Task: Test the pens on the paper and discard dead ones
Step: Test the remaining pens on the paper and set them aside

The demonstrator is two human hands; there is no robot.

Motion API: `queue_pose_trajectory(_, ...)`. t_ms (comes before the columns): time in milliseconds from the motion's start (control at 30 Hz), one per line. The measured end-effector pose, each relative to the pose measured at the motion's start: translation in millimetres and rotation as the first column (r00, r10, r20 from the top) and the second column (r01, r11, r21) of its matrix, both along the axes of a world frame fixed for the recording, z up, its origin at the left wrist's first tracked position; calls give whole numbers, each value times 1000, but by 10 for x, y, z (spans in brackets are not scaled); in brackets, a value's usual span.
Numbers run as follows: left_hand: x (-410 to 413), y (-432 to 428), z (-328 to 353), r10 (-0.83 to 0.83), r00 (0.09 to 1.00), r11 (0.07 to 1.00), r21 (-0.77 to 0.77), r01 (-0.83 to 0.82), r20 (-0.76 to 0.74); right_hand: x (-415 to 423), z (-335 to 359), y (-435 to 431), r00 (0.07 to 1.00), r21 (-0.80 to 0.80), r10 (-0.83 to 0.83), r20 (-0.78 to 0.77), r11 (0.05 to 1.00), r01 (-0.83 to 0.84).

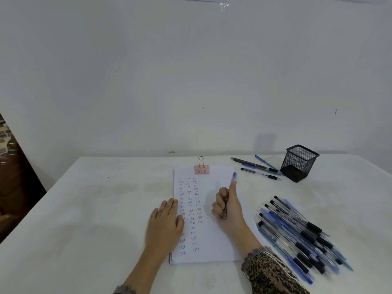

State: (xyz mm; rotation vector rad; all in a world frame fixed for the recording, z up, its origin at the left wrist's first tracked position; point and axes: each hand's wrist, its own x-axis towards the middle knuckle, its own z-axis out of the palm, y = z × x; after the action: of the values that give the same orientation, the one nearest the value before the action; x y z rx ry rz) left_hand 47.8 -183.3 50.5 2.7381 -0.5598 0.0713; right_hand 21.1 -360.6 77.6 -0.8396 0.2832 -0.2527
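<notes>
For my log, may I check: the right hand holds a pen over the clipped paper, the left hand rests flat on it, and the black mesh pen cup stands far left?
One slip: the head view shows the black mesh pen cup at the far right, not left. The right hand holds a pen over the paper, left hand flat on it.

A plain desk setup, in a home or a small office: a white surface (95,209) against a bare, scuffed white wall (148,81), a black mesh pen cup (299,163) near its far right corner, a binder-clipped paper pad (214,240) mid-surface, and a heap of pens (297,236) towards the right edge.
</notes>
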Motion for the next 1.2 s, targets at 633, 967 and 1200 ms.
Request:
queue_pose_trajectory(633, -20, 4, -6, -1, 1000, 999, -50, 2, 11, -117, 18, 29, 989, 177, -145, 31, 975, 137)
queue_pose_trajectory(967, -63, 3, 40, 23, 1000, 999, -30, -24, -20, -740, 371, -1165, 810, -958, -521, -268, 54, -283)
queue_pose_trajectory(1200, -60, -1, 44, 23, 1000, 999, -24, -22, 3, -955, 374, -1349, 656, -824, -622, -428, -30, -566)
